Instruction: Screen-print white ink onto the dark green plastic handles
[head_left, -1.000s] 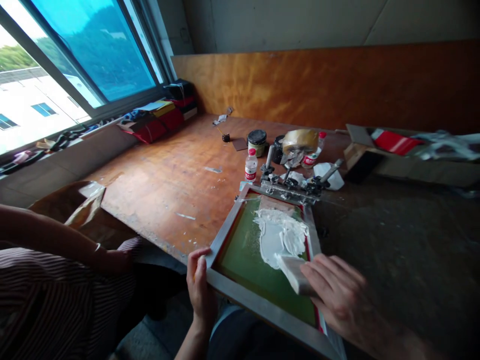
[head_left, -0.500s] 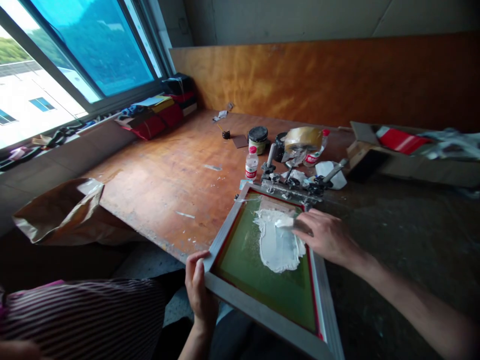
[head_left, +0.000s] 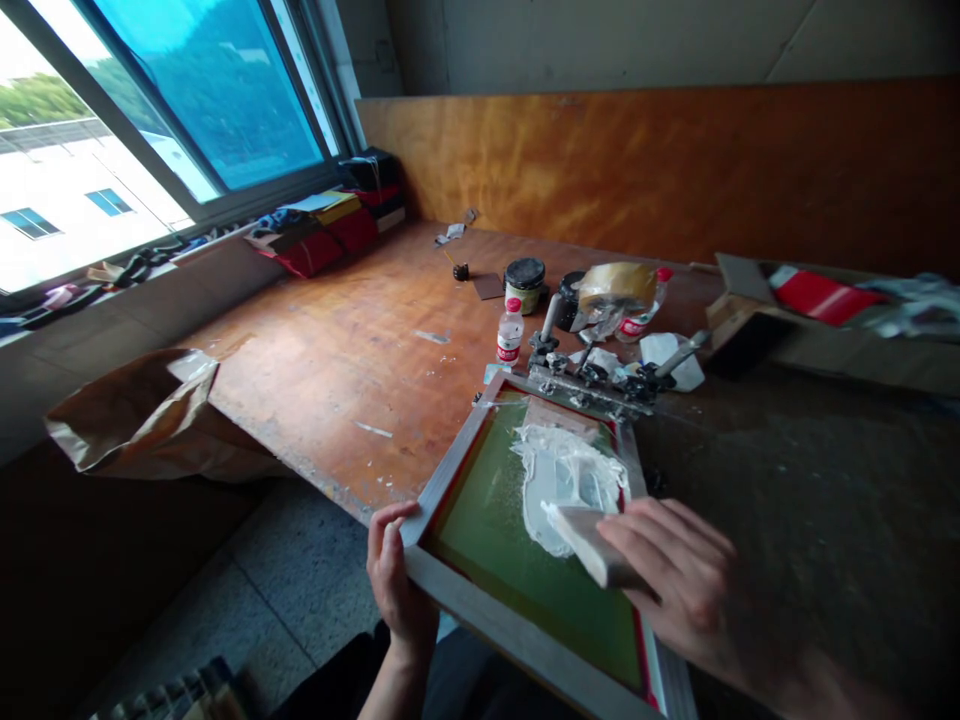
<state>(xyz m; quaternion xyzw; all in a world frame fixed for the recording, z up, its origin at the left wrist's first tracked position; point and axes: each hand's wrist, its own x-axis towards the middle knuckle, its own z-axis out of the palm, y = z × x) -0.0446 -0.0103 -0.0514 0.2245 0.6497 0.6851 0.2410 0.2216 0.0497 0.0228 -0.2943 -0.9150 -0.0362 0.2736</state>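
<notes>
A screen printing frame [head_left: 480, 590] with a green mesh [head_left: 487, 510] slants up toward the viewer from the table. My left hand [head_left: 401, 580] is closed around its near left corner, thumb on top. In my right hand [head_left: 675, 570] is a squeegee [head_left: 592, 540], tilted, its edge down on the mesh over the right half. White paste [head_left: 544, 470] is smeared thickly on the mesh just beyond the blade. Hinge clamps [head_left: 592, 385] hold the frame's far end.
Behind the clamps stand a small red-capped bottle [head_left: 509, 335], a dark-lidded jar [head_left: 524, 285] and a roll of tape [head_left: 616, 288]. A cardboard box [head_left: 832, 340] sits at right. A brown paper bag [head_left: 142, 425] hangs by the left table edge [head_left: 322, 490].
My right hand has drawn the squeegee toward me across the paste, down the mesh. My left hand stays on the corner. A person's striped clothing at lower left has left the view.
</notes>
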